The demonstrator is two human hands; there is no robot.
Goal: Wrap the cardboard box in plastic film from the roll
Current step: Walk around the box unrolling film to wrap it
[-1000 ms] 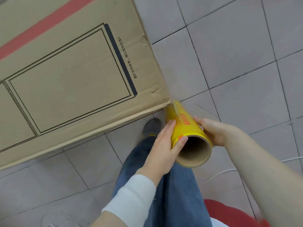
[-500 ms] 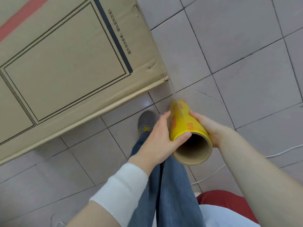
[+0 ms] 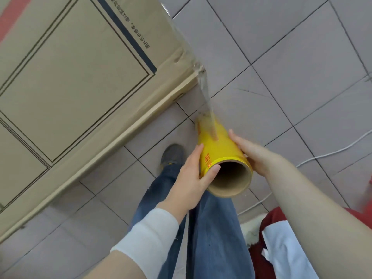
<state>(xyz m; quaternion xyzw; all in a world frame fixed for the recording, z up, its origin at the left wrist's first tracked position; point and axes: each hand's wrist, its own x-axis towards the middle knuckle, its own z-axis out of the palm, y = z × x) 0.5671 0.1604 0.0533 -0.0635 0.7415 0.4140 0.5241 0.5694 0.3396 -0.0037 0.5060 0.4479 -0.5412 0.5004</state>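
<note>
Cardboard box (image 3: 80, 87) is laid on the tiled floor (image 3: 281, 57), upper left. Yellow roll (image 3: 219, 146) is gripped by both hands, left hand (image 3: 189, 178) and right hand (image 3: 251, 154) curled round its near end. Roll has been drawn farther from the box corner; film (image 3: 205, 91) is stretched longer.

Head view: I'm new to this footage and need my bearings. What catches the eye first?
The yellow roll at centre, its open cardboard core facing the camera, is held between the left hand and the right hand. From it a taut strip of clear film runs up to the corner of the big cardboard box that fills the upper left, with grey floor tiles around.
</note>
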